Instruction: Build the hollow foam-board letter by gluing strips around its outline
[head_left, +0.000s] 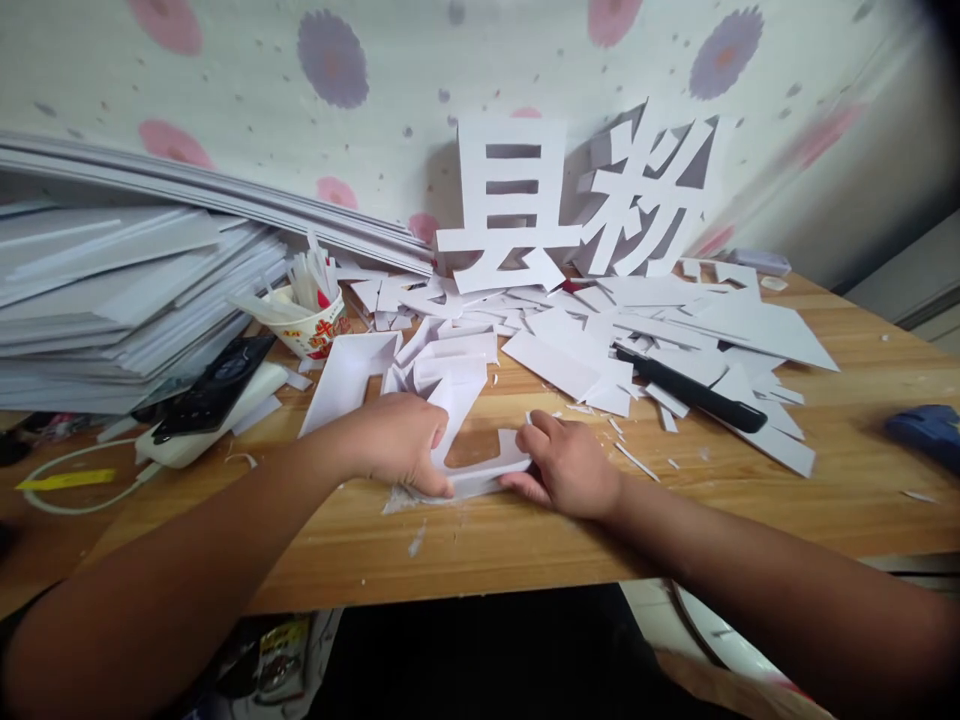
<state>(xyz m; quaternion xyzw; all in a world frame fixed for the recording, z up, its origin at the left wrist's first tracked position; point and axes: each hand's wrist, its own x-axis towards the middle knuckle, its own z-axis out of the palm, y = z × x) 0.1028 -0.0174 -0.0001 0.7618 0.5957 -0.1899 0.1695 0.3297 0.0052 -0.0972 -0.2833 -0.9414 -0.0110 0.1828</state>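
Note:
A white foam-board character (480, 482) with raised side walls lies on the wooden table in front of me. My left hand (401, 440) grips its left part, thumb against the near wall. At its right end, the fingers and thumb of my right hand (570, 465) are closed around the upturned tip. The character's upper strokes stretch away from me past my left hand, which hides part of them. White board offcuts (555, 365) are scattered beyond both hands. Among them, to the right, lies a long black-handled tool (690, 390), its kind unclear.
Two finished-looking white characters, one left (510, 240) and one right (645, 200), stand against the flowered wall. At left are stacked white boards (112, 290), a paper cup (307, 335) of translucent sticks, and a black phone-like device (217, 385). A blue object (926, 435) sits far right.

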